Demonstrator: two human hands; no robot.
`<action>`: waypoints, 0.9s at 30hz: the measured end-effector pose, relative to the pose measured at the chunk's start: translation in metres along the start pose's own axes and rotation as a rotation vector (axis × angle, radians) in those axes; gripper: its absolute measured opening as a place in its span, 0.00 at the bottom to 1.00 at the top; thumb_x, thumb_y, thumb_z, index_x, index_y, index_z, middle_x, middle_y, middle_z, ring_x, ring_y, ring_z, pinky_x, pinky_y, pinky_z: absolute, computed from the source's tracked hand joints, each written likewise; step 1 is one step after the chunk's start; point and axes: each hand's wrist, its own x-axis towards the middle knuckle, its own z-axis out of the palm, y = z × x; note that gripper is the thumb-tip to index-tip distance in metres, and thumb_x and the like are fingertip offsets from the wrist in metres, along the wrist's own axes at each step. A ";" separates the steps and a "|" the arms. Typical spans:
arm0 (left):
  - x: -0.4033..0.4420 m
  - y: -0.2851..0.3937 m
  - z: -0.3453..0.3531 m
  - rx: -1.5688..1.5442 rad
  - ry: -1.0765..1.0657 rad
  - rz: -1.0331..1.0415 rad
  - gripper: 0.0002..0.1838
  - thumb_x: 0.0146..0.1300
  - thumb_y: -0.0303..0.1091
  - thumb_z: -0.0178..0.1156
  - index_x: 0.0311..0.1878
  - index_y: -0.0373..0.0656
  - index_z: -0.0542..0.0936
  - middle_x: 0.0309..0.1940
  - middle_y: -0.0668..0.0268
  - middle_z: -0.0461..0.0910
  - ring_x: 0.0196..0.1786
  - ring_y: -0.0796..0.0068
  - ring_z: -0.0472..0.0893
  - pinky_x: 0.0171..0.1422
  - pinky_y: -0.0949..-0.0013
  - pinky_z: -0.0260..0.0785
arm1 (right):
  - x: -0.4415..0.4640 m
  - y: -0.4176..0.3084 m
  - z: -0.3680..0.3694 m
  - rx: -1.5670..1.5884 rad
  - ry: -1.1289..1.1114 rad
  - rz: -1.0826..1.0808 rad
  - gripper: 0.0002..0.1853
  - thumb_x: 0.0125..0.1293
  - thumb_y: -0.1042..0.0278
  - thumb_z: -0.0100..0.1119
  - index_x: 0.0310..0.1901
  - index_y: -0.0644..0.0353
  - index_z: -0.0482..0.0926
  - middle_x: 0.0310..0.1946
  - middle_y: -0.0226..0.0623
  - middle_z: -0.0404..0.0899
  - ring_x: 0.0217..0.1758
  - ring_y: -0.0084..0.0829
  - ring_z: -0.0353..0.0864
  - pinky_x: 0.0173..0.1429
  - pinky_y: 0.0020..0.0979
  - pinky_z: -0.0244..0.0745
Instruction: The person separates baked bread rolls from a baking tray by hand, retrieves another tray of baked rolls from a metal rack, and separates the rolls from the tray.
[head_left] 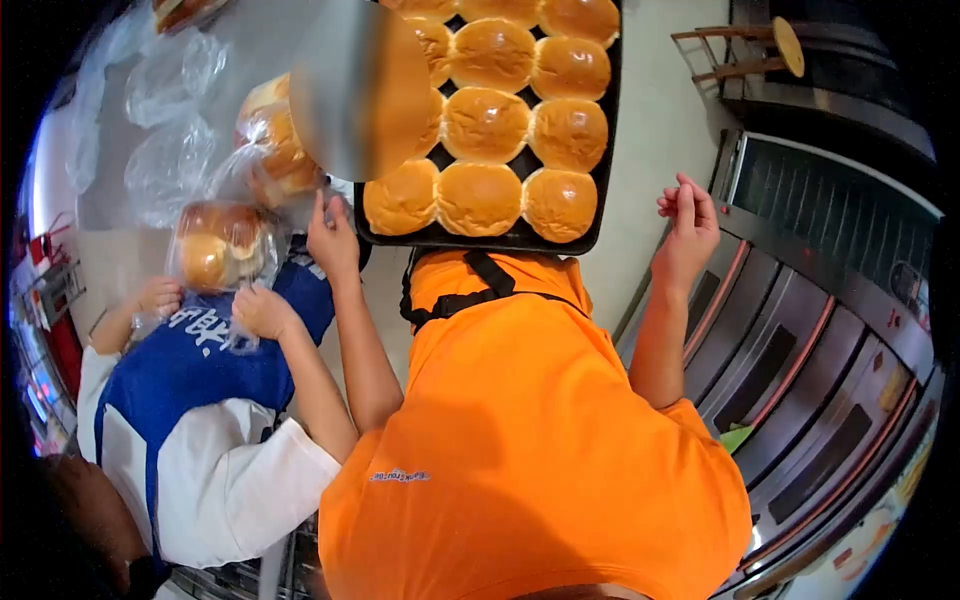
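Note:
My left hand [333,240] is raised at the near left corner of a black baking tray [480,241]. Its fingers look closed, but a smeared grey-and-orange patch [365,95] just above hides what they hold, if anything. Golden buns [480,198], joined in rows, fill the tray in front of me. To the right of the tray, my right hand [688,228] hangs in the air with loosely bent fingers slightly apart and nothing in them. Left of my left hand lies bread in a clear bag [275,150].
On my left, a co-worker in a blue apron [215,350] holds bagged buns [220,248] in both hands. Clear plastic bags [170,160] lie on the grey table [105,200]. At right stand metal ovens [790,350] and a wooden stool [788,47].

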 end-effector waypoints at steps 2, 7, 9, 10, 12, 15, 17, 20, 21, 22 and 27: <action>-0.008 0.007 -0.005 0.377 0.164 0.293 0.17 0.75 0.40 0.65 0.57 0.38 0.87 0.41 0.55 0.87 0.34 0.64 0.84 0.41 0.63 0.76 | 0.001 0.019 -0.020 0.023 0.048 0.094 0.11 0.79 0.68 0.60 0.51 0.67 0.85 0.35 0.32 0.84 0.36 0.20 0.81 0.43 0.24 0.77; -0.037 0.055 -0.024 0.025 0.100 0.225 0.13 0.75 0.38 0.64 0.47 0.36 0.87 0.39 0.58 0.86 0.37 0.65 0.84 0.44 0.65 0.76 | -0.033 0.055 -0.024 -0.205 -0.294 0.300 0.10 0.76 0.69 0.61 0.52 0.63 0.85 0.36 0.34 0.84 0.36 0.25 0.83 0.42 0.26 0.78; -0.049 0.071 -0.024 0.152 -0.015 0.286 0.12 0.75 0.36 0.64 0.49 0.36 0.87 0.41 0.59 0.85 0.39 0.66 0.84 0.48 0.66 0.76 | -0.041 0.060 -0.011 -0.328 -0.299 0.062 0.11 0.76 0.68 0.61 0.53 0.62 0.85 0.37 0.37 0.83 0.37 0.31 0.83 0.43 0.30 0.78; -0.055 0.076 -0.022 0.159 -0.016 0.297 0.12 0.75 0.36 0.64 0.49 0.36 0.87 0.41 0.59 0.85 0.39 0.66 0.84 0.48 0.66 0.76 | -0.046 0.060 -0.003 -0.453 -0.305 -0.175 0.12 0.75 0.68 0.62 0.55 0.62 0.85 0.38 0.39 0.81 0.38 0.37 0.84 0.44 0.33 0.79; -0.063 0.084 -0.016 0.092 -0.057 0.351 0.13 0.75 0.35 0.64 0.52 0.35 0.86 0.45 0.59 0.84 0.43 0.67 0.83 0.52 0.66 0.76 | -0.050 0.048 0.009 -0.560 -0.344 -0.280 0.13 0.74 0.67 0.63 0.56 0.61 0.85 0.38 0.42 0.80 0.38 0.42 0.83 0.45 0.36 0.80; -0.068 0.082 -0.011 0.129 -0.087 0.338 0.14 0.74 0.34 0.64 0.55 0.35 0.84 0.50 0.58 0.83 0.47 0.66 0.83 0.55 0.65 0.76 | -0.056 0.040 0.012 -0.707 -0.372 -0.316 0.15 0.71 0.64 0.66 0.55 0.59 0.86 0.37 0.43 0.77 0.39 0.48 0.81 0.47 0.42 0.80; -0.070 0.087 -0.010 0.139 -0.125 0.326 0.14 0.74 0.34 0.64 0.56 0.34 0.84 0.50 0.58 0.82 0.48 0.66 0.83 0.57 0.65 0.76 | -0.055 0.062 0.003 -0.685 -0.185 -0.224 0.13 0.72 0.64 0.66 0.53 0.60 0.87 0.37 0.42 0.79 0.37 0.44 0.82 0.45 0.40 0.80; -0.075 0.088 -0.008 0.104 -0.157 0.253 0.16 0.75 0.35 0.63 0.58 0.34 0.83 0.52 0.58 0.81 0.50 0.66 0.83 0.59 0.64 0.76 | -0.048 0.055 -0.014 -0.496 -0.089 -0.109 0.12 0.72 0.64 0.65 0.50 0.62 0.87 0.37 0.41 0.81 0.35 0.40 0.83 0.42 0.37 0.80; -0.076 0.087 -0.006 0.094 -0.144 0.230 0.17 0.76 0.36 0.63 0.60 0.34 0.82 0.53 0.57 0.80 0.51 0.65 0.82 0.60 0.64 0.75 | -0.049 0.057 -0.016 -0.494 -0.079 -0.102 0.12 0.72 0.64 0.65 0.50 0.62 0.87 0.37 0.41 0.81 0.35 0.40 0.83 0.42 0.37 0.80; -0.076 0.086 -0.002 0.081 -0.130 0.208 0.19 0.76 0.37 0.63 0.62 0.35 0.81 0.54 0.57 0.80 0.52 0.65 0.82 0.60 0.64 0.75 | -0.049 0.059 -0.016 -0.449 -0.130 -0.073 0.12 0.72 0.64 0.65 0.51 0.62 0.86 0.37 0.41 0.82 0.35 0.38 0.84 0.41 0.35 0.80; -0.068 0.079 0.004 0.033 -0.137 0.176 0.21 0.77 0.40 0.63 0.64 0.35 0.79 0.56 0.56 0.78 0.55 0.65 0.81 0.63 0.66 0.73 | -0.061 0.068 -0.002 -0.488 -0.276 -0.013 0.15 0.72 0.62 0.65 0.54 0.62 0.85 0.41 0.44 0.84 0.39 0.41 0.86 0.45 0.38 0.80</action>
